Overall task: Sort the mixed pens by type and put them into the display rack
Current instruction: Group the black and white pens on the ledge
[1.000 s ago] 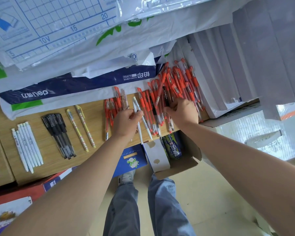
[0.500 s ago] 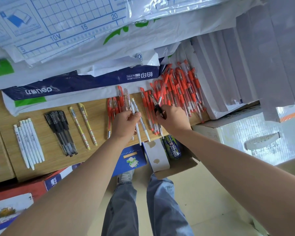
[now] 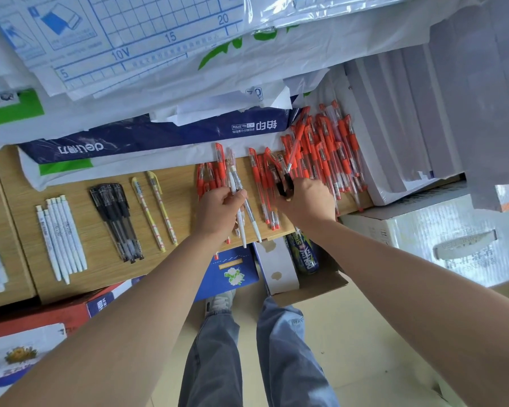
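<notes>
Red pens (image 3: 329,148) heaped just past the right hand (image 3: 306,205), fingers pinching a black pen (image 3: 284,185). Left hand (image 3: 216,214) grips two white pens (image 3: 256,232). Paper packs (image 3: 159,136) overhang beyond the fingertips.

Left hand (image 3: 218,212) grips white pens (image 3: 254,227); right hand (image 3: 309,201) pinches black pen (image 3: 282,186).

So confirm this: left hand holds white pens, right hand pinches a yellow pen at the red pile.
Wrong colour. The head view shows the right hand pinching a black pen at the red pen pile; the left hand does hold white pens.
</notes>
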Demonstrator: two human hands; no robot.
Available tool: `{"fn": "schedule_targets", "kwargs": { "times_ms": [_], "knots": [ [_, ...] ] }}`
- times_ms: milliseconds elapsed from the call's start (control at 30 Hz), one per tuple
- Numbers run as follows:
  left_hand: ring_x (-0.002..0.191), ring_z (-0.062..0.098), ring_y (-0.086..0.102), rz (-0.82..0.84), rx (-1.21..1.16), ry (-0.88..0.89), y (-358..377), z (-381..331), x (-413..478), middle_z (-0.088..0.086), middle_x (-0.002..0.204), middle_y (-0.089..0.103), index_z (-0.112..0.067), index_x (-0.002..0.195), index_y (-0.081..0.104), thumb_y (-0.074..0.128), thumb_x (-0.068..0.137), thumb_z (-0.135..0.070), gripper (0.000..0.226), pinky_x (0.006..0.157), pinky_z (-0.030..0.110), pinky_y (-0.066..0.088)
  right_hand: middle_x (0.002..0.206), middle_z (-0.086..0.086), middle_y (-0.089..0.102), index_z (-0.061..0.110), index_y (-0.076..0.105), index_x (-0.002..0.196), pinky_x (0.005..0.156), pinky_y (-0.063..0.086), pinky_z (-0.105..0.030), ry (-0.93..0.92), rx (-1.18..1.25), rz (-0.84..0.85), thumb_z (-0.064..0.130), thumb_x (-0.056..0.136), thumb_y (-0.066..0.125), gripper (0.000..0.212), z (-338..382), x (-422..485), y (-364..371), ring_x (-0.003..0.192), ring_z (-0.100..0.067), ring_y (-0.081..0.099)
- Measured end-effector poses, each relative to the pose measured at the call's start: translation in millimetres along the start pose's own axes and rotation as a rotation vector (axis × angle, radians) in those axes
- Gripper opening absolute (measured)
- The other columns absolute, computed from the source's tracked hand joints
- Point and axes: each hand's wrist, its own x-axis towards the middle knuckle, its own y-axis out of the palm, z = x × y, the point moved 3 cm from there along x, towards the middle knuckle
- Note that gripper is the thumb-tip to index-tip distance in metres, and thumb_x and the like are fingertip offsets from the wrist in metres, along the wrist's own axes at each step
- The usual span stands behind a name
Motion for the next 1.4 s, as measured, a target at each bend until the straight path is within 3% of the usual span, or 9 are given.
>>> {"fn": "schedule_targets", "kwargs": {
  "times_ms": [100,333,500,800,900,1033,1167,1300,1400],
  "knots": [
    [0.052,0.013,0.043,-0.012,0.004,-0.013,-2,-1,-2,0.001,0.061,0.044,-0.003,0.079,0.057,0.05,0.098,-0.028,0.032,0.041,0.019,0.038,0.061,0.001,0.049,0.014,0.049,0.07,0.045,0.034,-0.021,-0.033,0.225,0.134,0.034,0.086,0.059,0.027,-3,0,-3,0.054,-0.015,0.047],
    [0.064,0.023,0.054,-0.031,0.003,-0.034,-4,-4,-12,0.004,0.07,0.053,-0.004,0.097,0.062,0.044,0.1,-0.033,0.035,0.063,0.039,0.045,0.059,0.001,0.059,0.021,0.051,0.078,0.037,0.023,-0.02,-0.023,0.607,0.292,0.022,0.094,0.048,0.016,-6,-12,-23,0.043,-0.01,0.03],
    [0.066,0.022,0.067,-0.065,-0.158,-0.069,-14,-3,-25,0.012,0.085,0.068,-0.007,0.099,0.057,0.041,0.102,-0.026,0.024,0.058,0.039,0.054,0.054,0.013,0.062,0.02,0.059,0.098,0.041,0.025,-0.019,-0.122,0.604,0.388,0.024,0.099,0.048,0.012,13,-21,-26,0.038,-0.004,0.03],
    [0.088,0.039,0.065,-0.184,-0.295,-0.091,-49,29,-68,0.017,0.093,0.062,-0.012,0.097,0.056,0.042,0.102,-0.025,0.02,0.076,0.047,0.055,0.094,-0.015,0.066,0.011,0.056,0.118,0.056,0.035,-0.025,-0.222,0.498,0.544,0.027,0.101,0.044,0.026,71,-55,-16,0.066,-0.017,0.047],
    [0.083,0.032,0.068,-0.206,-0.326,-0.103,-65,44,-81,0.021,0.101,0.064,-0.005,0.102,0.055,0.041,0.102,-0.024,0.024,0.07,0.037,0.057,0.085,-0.006,0.065,0.005,0.056,0.114,0.044,0.032,-0.012,-0.253,0.451,0.513,0.018,0.101,0.046,0.021,93,-67,-6,0.047,-0.002,0.05],
    [0.07,0.018,0.067,-0.251,-0.389,-0.099,-93,68,-95,0.017,0.087,0.065,-0.006,0.092,0.053,0.041,0.102,-0.017,0.019,0.065,0.033,0.056,0.087,-0.003,0.066,0.004,0.064,0.113,0.044,0.035,-0.01,-0.287,0.401,0.455,0.022,0.097,0.055,0.026,127,-79,17,0.054,-0.005,0.048],
    [0.057,0.005,0.066,-0.284,-0.381,-0.084,-124,100,-101,0.006,0.073,0.063,-0.01,0.083,0.05,0.041,0.101,-0.014,0.021,0.058,0.028,0.052,0.11,-0.007,0.069,0.006,0.065,0.114,0.071,0.047,-0.023,-0.27,0.359,0.409,0.026,0.094,0.059,0.029,167,-84,47,0.079,-0.016,0.063],
    [0.078,0.033,0.069,-0.268,-0.395,-0.118,-157,133,-98,0.012,0.076,0.066,-0.01,0.086,0.053,0.043,0.101,-0.016,0.019,0.079,0.05,0.056,0.095,-0.008,0.07,0.009,0.069,0.108,0.055,0.048,-0.025,-0.19,0.381,0.31,0.025,0.092,0.063,0.024,203,-79,74,0.059,-0.012,0.055],
    [0.078,0.036,0.067,-0.251,-0.389,-0.121,-180,150,-91,0.007,0.071,0.064,-0.014,0.08,0.05,0.043,0.101,-0.017,0.022,0.08,0.052,0.054,0.09,-0.011,0.073,0.009,0.071,0.103,0.064,0.055,-0.034,-0.114,0.388,0.232,0.024,0.09,0.065,0.02,226,-71,86,0.063,-0.018,0.062]
  ]
}}
